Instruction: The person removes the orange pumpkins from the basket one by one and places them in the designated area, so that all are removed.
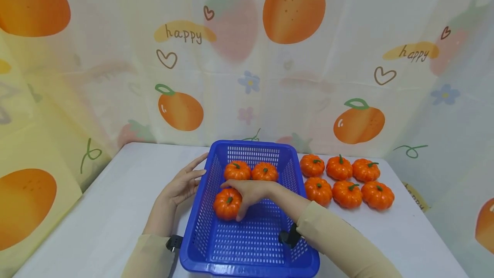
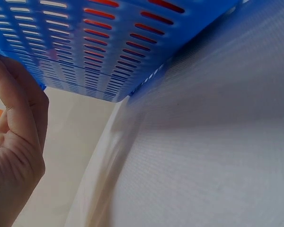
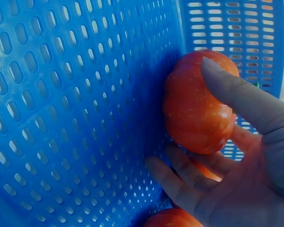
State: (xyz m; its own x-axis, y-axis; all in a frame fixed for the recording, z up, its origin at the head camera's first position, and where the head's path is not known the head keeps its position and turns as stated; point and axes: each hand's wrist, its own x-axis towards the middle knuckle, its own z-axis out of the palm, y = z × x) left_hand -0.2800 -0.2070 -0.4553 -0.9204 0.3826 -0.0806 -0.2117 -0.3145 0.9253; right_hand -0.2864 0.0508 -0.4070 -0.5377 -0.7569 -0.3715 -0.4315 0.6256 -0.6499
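Note:
A blue plastic basket [image 1: 247, 268] with slotted walls stands on the white table. Inside, my right hand [image 1: 254, 190] holds a small orange pumpkin [image 1: 225, 206] near the left wall. In the right wrist view the thumb lies across this pumpkin [image 3: 194, 106] and the fingers reach round its other side. Two more small pumpkins, a left one [image 1: 236, 170] and a right one [image 1: 265, 171], sit at the basket's far end. My left hand [image 1: 181, 188] is at the outside of the left wall, fingers extended to the rim; the left wrist view shows its loosely bent fingers [image 2: 26, 101] beside the slots.
To the right of the basket, several small pumpkins stand in two rows, among them a front one [image 1: 378, 195] and a back one [image 1: 339, 167]. A fruit-printed curtain [image 1: 247, 128] hangs behind the table [image 1: 104, 209].

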